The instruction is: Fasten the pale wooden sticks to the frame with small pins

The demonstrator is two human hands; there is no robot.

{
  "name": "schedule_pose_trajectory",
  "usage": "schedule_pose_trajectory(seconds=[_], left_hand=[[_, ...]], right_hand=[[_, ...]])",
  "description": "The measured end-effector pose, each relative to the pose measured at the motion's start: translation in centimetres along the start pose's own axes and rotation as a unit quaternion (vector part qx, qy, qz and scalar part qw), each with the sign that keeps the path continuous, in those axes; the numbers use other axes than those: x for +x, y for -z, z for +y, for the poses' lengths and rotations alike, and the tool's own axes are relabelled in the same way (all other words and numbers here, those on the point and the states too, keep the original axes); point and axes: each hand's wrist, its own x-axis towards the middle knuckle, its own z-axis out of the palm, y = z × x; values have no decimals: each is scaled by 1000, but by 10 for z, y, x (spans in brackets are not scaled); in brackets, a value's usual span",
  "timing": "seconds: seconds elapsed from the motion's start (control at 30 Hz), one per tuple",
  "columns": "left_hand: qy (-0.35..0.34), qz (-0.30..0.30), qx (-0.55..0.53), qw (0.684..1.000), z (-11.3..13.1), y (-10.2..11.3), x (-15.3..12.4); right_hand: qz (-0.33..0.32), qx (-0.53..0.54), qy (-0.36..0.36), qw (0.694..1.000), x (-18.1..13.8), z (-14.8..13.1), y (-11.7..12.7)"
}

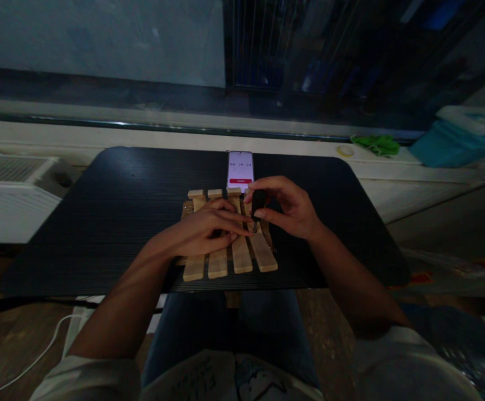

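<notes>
Several pale wooden slats [242, 257] lie side by side across a wooden crosspiece [187, 210], forming a small slatted piece on the dark table. My left hand [206, 227] rests over the middle slats with its fingers stretched to the right, their tips close to the rightmost slat. Gripped between the thumb and fingers of my right hand [290, 207] is a screwdriver [259, 200] with a short black handle. It stands nearly upright, its tip pointing down at the rightmost slat beside my left fingertips. Whether a screw sits under the tip, I cannot tell.
A phone [240, 167] with a lit timer screen lies just beyond the slats on the black table [142, 172]. On the windowsill to the right are a tape roll [345, 151], a green cloth [376, 145] and a teal tub [445, 142]. A white radiator [12, 195] stands left.
</notes>
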Motion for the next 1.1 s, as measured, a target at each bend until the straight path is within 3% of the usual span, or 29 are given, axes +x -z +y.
schedule_pose_trajectory(seconds=[0.73,1.1], left_hand=[[0,4,10,1000,0,0,0],[-1,5,-2,1000,0,-1,0]], right_hand=[[-23,-31,24,999,1,-2,1],[-38,-4,-17,999,-3,1,5]])
